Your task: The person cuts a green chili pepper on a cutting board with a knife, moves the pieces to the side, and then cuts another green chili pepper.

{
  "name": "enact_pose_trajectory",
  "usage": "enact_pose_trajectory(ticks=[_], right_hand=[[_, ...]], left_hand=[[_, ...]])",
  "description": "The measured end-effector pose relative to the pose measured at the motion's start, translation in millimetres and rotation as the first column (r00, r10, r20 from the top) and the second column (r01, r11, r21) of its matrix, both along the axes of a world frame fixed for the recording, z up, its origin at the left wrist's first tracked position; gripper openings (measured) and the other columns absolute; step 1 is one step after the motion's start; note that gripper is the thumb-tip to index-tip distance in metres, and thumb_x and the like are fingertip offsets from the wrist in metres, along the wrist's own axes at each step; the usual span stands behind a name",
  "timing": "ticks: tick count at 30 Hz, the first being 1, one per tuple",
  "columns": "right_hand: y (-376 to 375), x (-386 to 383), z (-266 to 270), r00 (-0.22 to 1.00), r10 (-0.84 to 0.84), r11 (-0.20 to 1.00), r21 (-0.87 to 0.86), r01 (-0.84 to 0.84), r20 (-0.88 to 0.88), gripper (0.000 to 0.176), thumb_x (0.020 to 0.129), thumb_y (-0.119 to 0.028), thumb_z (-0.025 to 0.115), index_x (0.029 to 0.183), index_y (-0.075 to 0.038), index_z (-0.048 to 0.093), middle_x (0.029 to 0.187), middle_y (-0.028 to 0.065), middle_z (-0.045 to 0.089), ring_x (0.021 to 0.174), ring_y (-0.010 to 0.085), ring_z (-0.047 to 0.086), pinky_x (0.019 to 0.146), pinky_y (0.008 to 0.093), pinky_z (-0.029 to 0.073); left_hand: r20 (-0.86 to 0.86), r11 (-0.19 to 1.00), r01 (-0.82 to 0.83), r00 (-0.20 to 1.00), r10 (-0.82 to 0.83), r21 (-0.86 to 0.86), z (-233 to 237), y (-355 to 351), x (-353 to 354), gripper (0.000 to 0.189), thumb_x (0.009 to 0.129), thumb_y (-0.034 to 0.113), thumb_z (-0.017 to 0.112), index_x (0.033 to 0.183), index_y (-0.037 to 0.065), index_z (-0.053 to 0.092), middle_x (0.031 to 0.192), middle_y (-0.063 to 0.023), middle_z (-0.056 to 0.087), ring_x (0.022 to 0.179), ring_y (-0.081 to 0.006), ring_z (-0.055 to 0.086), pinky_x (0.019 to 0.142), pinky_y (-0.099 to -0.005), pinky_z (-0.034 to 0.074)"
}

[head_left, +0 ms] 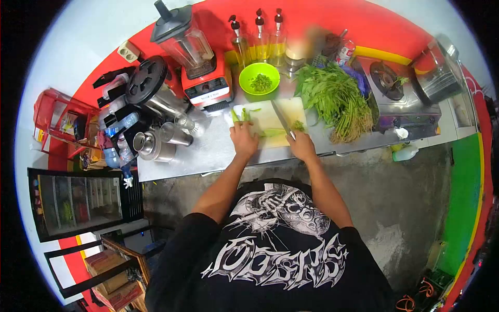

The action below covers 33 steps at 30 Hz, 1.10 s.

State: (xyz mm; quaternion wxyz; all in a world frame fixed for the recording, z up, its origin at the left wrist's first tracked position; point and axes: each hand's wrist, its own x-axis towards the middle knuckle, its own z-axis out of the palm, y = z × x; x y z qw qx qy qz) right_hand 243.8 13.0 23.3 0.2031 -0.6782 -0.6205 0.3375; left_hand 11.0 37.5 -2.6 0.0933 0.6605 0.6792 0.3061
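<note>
A white cutting board (295, 106) lies on the metal counter. My right hand (302, 146) grips a kitchen knife (281, 115) by its handle, the blade pointing away over the board. My left hand (244, 139) is at the board's left side, its fingers bent down onto a pale green vegetable stalk (273, 132) that runs toward the knife. Short green pieces (244, 113) lie just beyond my left fingertips. A small pile of chopped greens (298, 125) sits beside the knife, near my right hand. Behind the board, a lime-green bowl (249, 86) contains more chopped greens.
To the right lies a big bunch of leafy greens (332, 96), beside a gas stove (410, 101). A red blender (207, 88), pump bottles (261, 44) and a red can (345, 52) stand along the back. Metal cups (175, 134) and a lidded steel container (156, 86) occupy the left.
</note>
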Motion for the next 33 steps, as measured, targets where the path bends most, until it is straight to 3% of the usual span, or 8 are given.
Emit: enact_pose_trajectory(ticks=[3, 6, 10, 12, 15, 19, 27, 33], right_hand=[[-0.6, -0.7, 1.8, 0.996, -0.074, 0.997, 0.008, 0.073, 0.054, 0.038, 0.094, -0.033, 0.065, 0.102, 0.004, 0.066, 0.098, 0.0296, 0.069, 0.095, 0.049, 0.066, 0.083, 0.0532, 0.051], [-0.3, 4.1, 0.0, 0.995, -0.053, 0.999, 0.009, 0.053, 0.084, 0.037, 0.094, -0.032, 0.065, 0.103, 0.004, 0.066, 0.098, 0.0295, 0.07, 0.097, 0.0494, 0.065, 0.084, 0.0535, 0.051], [-8.1, 8.8, -1.1, 0.99, -0.068, 0.998, 0.016, 0.066, 0.125, 0.034, 0.093, -0.031, 0.064, 0.101, 0.003, 0.066, 0.094, 0.0292, 0.069, 0.093, 0.0487, 0.066, 0.083, 0.053, 0.051], [-12.6, 13.0, -2.9, 0.997, -0.051, 0.998, -0.02, 0.052, 0.055, 0.032, 0.094, -0.03, 0.064, 0.101, 0.001, 0.066, 0.094, 0.0284, 0.069, 0.093, 0.0487, 0.065, 0.082, 0.0536, 0.051], [-18.5, 13.5, -5.4, 0.995, -0.002, 0.999, -0.037, 0.005, 0.105, 0.036, 0.096, -0.033, 0.062, 0.104, 0.002, 0.065, 0.1, 0.0291, 0.07, 0.097, 0.0491, 0.067, 0.088, 0.0546, 0.053], [-24.3, 11.3, -8.0, 0.985, 0.04, 0.998, -0.054, -0.032, 0.165, 0.041, 0.099, -0.036, 0.057, 0.111, 0.002, 0.064, 0.104, 0.0296, 0.07, 0.097, 0.0493, 0.067, 0.088, 0.0559, 0.053], [-33.6, -1.4, 15.2, 0.965, 0.024, 0.996, -0.094, 0.001, 0.261, 0.041, 0.102, -0.038, 0.052, 0.115, 0.001, 0.059, 0.101, 0.0302, 0.07, 0.096, 0.0496, 0.068, 0.087, 0.0567, 0.053], [-40.3, -16.6, 10.3, 0.926, 0.082, 0.987, -0.157, -0.025, 0.37, 0.038, 0.104, -0.035, 0.047, 0.115, 0.001, 0.054, 0.098, 0.0282, 0.072, 0.093, 0.0479, 0.07, 0.086, 0.0564, 0.053]], left_hand=[[0.108, 0.932, 0.358, 0.926, -0.362, 0.057, 10.5, 6.1, 16.8, 0.038, 0.074, 0.003, 0.073, 0.111, 0.007, 0.065, 0.11, -0.0156, 0.062, 0.107, -0.039, 0.056, 0.096, -0.0463, 0.046], [0.112, 0.86, 0.503, 0.863, -0.494, -0.084, 6.8, 15.6, 35.9, 0.037, 0.075, 0.002, 0.072, 0.111, 0.005, 0.064, 0.111, -0.0168, 0.063, 0.108, -0.0385, 0.058, 0.097, -0.045, 0.048], [0.062, 0.867, 0.474, 0.88, -0.471, -0.153, -8.4, 23.3, 48.9, 0.031, 0.077, 0.005, 0.072, 0.108, 0.004, 0.07, 0.11, -0.0171, 0.065, 0.108, -0.0379, 0.059, 0.097, -0.0446, 0.049], [0.087, 0.872, 0.481, 0.876, -0.475, -0.085, -14.5, 22.0, 48.5, 0.026, 0.079, 0.006, 0.071, 0.106, 0.005, 0.072, 0.107, -0.0155, 0.067, 0.107, -0.0371, 0.06, 0.096, -0.0447, 0.049], [0.059, 0.891, 0.442, 0.897, -0.438, -0.102, -12.0, 15.4, 50.7, 0.021, 0.085, 0.006, 0.066, 0.104, 0.009, 0.074, 0.106, -0.0087, 0.068, 0.106, -0.0321, 0.06, 0.094, -0.0417, 0.052], [0.108, 0.878, 0.476, 0.872, -0.478, 0.045, -15.1, 8.8, 49.4, 0.019, 0.083, 0.003, 0.065, 0.099, 0.008, 0.075, 0.102, -0.01, 0.067, 0.102, -0.0316, 0.062, 0.091, -0.0411, 0.052], [-0.033, 0.855, 0.517, 0.856, -0.516, 0.039, -12.3, -3.4, 44.4, 0.024, 0.081, 0.006, 0.067, 0.103, 0.009, 0.077, 0.102, -0.0069, 0.067, 0.1, -0.0292, 0.063, 0.084, -0.0395, 0.055], [0.082, 0.894, 0.448, 0.891, -0.446, -0.007, -10.3, -2.7, 53.2, 0.014, 0.086, 0.014, 0.071, 0.099, 0.008, 0.075, 0.101, -0.0098, 0.066, 0.1, -0.0322, 0.063, 0.086, -0.0425, 0.053]])
